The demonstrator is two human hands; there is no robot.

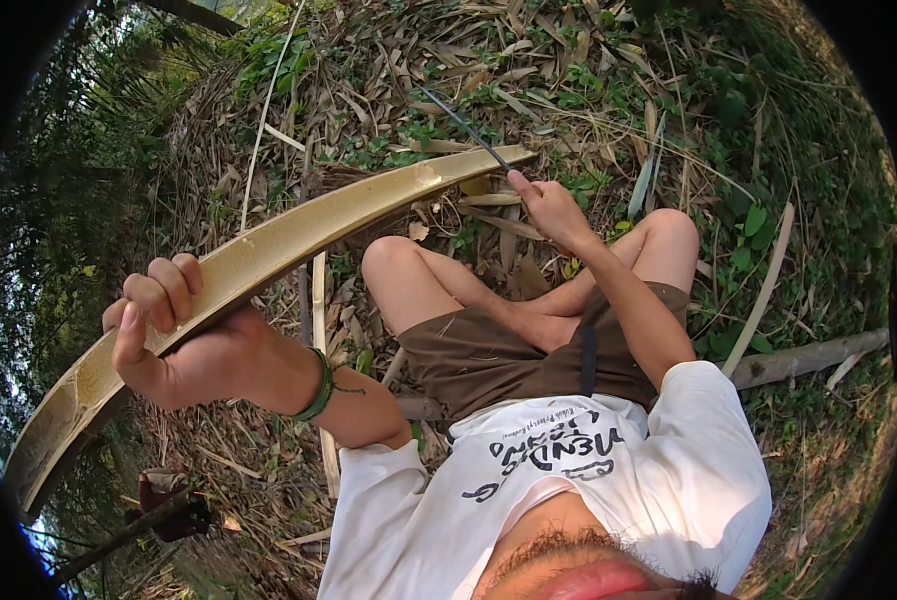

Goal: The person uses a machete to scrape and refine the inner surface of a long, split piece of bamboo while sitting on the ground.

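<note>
A white short-sleeved T-shirt (669,480) with black lettering (544,465) is worn with brown shorts (469,360) and a green cord bracelet (319,395).

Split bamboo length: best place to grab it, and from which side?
Probably the left-hand stretch of the split bamboo, from the near side: it's long and narrow enough for the left hand to curl around. I'd avoid its right end, where the thin dark tool in the right hand crosses.

Soft daylight; left foliage (79,200) dim; fisheye bends edges, corners black.
</note>
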